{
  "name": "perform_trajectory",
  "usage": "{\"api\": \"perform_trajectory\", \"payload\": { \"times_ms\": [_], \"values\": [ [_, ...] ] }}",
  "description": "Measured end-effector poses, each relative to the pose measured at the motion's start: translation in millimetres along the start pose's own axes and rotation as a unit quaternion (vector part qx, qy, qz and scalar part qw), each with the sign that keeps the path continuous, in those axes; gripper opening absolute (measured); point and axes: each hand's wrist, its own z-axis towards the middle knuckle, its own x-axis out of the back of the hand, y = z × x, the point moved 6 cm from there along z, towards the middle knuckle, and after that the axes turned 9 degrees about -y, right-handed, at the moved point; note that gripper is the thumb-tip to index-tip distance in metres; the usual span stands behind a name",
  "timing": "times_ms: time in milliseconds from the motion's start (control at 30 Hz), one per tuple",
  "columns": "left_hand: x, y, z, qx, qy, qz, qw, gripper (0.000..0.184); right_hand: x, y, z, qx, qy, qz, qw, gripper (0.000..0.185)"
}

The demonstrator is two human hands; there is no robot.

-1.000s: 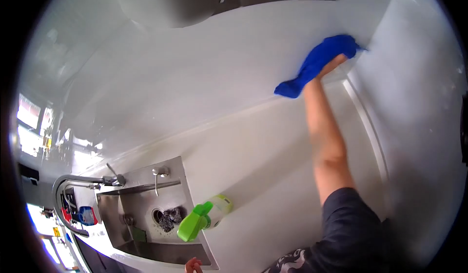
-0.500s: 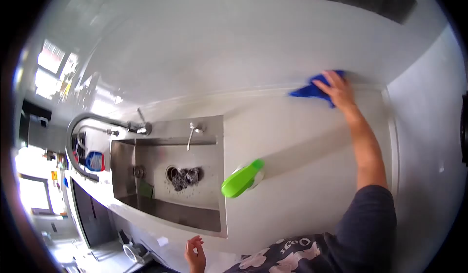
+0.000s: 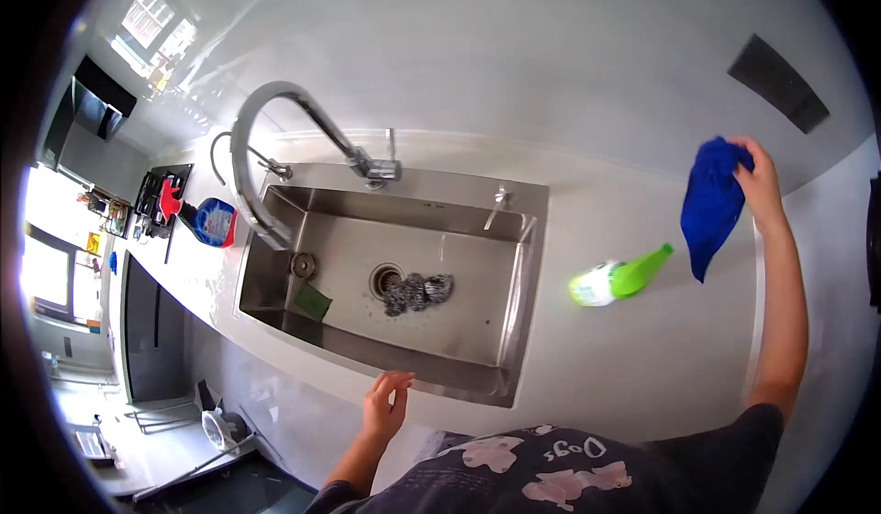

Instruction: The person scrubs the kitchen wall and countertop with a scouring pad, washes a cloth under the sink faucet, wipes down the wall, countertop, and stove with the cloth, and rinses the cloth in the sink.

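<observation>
A blue cloth (image 3: pixel 712 204) hangs down from my right hand (image 3: pixel 760 184), whose fingers are closed on its upper part, above the right end of the counter. My left hand (image 3: pixel 386 406) is just in front of the sink's front edge, fingers loosely bent and a little apart, holding nothing. To the left of the cloth, a bottle with a green spray top (image 3: pixel 624 280) stands on the white counter (image 3: pixel 587 367). The steel sink (image 3: pixel 413 200) holds a crumpled grey, mesh-like scrubber (image 3: pixel 418 294) beside the drain and a green pad (image 3: pixel 313 303) at its left.
A tall curved faucet (image 3: pixel 317 115) arches over the sink's left side. By the rear rim is a small dispenser spout (image 3: pixel 498 207). A blue bottle with a red trigger (image 3: pixel 213 221) stands left of the sink, near a black hob (image 3: pixel 156 204). A glossy grey wall (image 3: pixel 551 64) runs behind.
My right hand has lifted the blue cloth from the back edge of the counter, and it now hangs down. My view has turned leftward, and more of my left forearm shows.
</observation>
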Motion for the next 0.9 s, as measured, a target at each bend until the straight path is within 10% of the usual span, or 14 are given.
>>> {"api": "perform_trajectory", "payload": {
  "times_ms": [233, 333, 500, 900],
  "values": [
    [98.8, -85.3, -4.1, 0.024, 0.074, -0.054, 0.996, 0.014, -225.8, -224.4, 102.2, 0.267, -0.055, -0.132, 0.953, 0.028],
    [121.7, -125.7, -18.0, 0.046, 0.095, -0.049, 0.993, 0.013, -355.2, -224.8, 133.0, 0.295, -0.003, -0.114, 0.949, 0.040],
    [142.1, -159.3, -37.1, 0.065, 0.114, -0.058, 0.990, 0.010, -502.8, -158.9, 131.4, 0.196, -0.234, -0.060, 0.950, 0.052],
    [99.1, -166.2, 5.0, 0.091, 0.032, -0.050, 0.994, 0.011, -530.0, -143.7, 65.7, 0.176, -0.068, -0.058, 0.980, 0.017]
  ]
}}
